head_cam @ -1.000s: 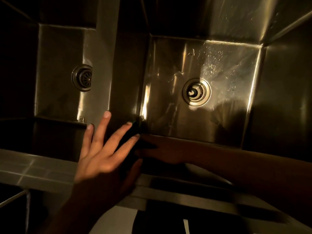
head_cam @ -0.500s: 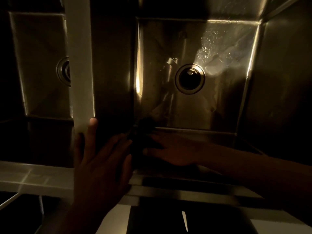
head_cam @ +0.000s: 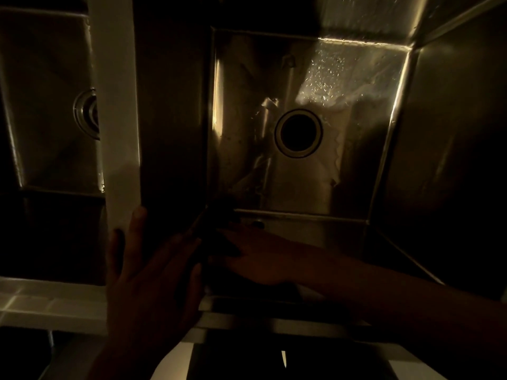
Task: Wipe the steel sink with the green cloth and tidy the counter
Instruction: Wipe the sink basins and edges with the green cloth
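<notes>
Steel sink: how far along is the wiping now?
Done: nothing surely; the right basin floor shows droplets. In hand: right hand presses a dark cloth at the basin's near-left corner; left hand hovers open. Left: that wet floor, the left basin, the counter.

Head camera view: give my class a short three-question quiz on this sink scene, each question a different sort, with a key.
1. True or false: a bowl sits over the drain of the right basin.
2. The fingers of the left hand are: A) clenched in a fist, B) straight, C) wrapped round a bottle.
3. Which hand reaches toward the right basin's near left corner?
Key: 1 false; 2 B; 3 the right hand.
</notes>
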The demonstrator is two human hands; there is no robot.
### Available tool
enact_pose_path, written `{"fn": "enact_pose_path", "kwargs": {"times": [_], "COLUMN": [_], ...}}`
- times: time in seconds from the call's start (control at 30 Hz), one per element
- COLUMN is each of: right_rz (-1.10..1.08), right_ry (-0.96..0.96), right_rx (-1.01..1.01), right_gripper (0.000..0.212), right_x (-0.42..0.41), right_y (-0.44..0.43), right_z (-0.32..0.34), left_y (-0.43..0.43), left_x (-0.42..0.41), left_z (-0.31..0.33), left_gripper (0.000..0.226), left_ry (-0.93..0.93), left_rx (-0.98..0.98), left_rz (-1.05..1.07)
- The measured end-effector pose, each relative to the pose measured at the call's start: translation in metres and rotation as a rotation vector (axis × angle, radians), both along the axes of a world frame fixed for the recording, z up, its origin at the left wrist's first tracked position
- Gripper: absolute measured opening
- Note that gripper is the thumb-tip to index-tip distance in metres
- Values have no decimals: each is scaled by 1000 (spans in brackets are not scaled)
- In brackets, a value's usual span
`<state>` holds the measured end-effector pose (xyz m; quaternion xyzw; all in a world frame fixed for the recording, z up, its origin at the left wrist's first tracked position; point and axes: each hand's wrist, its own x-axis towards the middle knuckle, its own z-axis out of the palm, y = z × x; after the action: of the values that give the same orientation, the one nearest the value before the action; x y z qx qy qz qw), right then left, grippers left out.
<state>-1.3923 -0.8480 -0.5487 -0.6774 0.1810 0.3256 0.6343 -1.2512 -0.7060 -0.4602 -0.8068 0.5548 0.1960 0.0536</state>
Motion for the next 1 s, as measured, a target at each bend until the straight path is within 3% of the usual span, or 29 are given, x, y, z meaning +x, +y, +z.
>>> {"fn": "enact_pose_path", "kwargs": {"times": [0.3,0.53,0.73,1.0], "right_rz": [-48,-42,-91,-167], "right_ry": [17,270,451,384], "right_rx": [62,-39,-121,-150], "right_gripper": [49,55,56,53], "right_x": [2,-71,-124,-125], "right_y": [-18,-48,-69,-61], "right_z": [-35,-36,-12,68], "left_y": [-6,-5,-1,0], "left_x": [-1,-1,1,-2], "left_z": [5,1,-3,-3], "left_gripper": [47,40,36,32], "left_ry": [53,70,79,69], "left_rx": [-65,-204,-228,-273], "left_rz": [27,20,-3,29]}}
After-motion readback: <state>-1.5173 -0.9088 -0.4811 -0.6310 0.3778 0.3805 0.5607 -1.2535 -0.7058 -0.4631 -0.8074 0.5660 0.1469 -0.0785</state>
